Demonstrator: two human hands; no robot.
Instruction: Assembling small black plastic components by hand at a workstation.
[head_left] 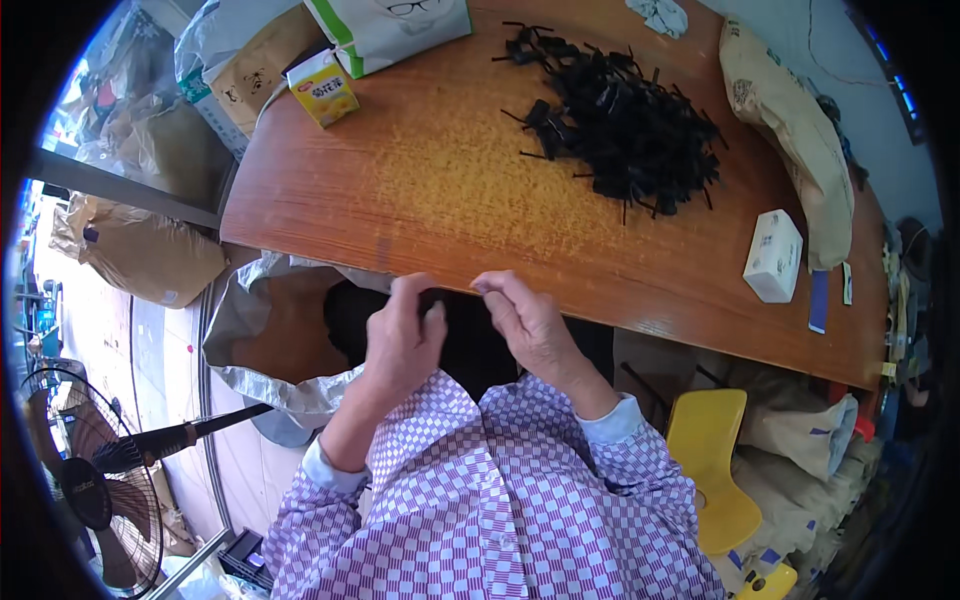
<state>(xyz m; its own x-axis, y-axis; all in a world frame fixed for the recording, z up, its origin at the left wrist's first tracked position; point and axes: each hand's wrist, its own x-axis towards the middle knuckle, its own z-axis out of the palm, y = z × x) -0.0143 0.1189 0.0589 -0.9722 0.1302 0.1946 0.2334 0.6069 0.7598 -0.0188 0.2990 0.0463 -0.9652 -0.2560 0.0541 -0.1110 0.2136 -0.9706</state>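
My left hand [402,330] and my right hand [528,322] are raised in front of my body, close to the near edge of the wooden table [420,215]. A small gap separates them. The left fingers curl toward the thumb, and a dark patch shows between them; I cannot tell whether it is a held piece or the dark background. On the right, thumb and forefinger come together in a pinch, with anything between them too small to name. Farther back lies a heap of small black parts with thin stick-like ends [640,130].
A yellow box [323,90] and a white-green bag [405,35] stand at the table's far left. On the right are a white box [773,256] and a long paper sack [790,130]. Below are an open sack [285,325], a fan [90,490] and a yellow chair [712,460].
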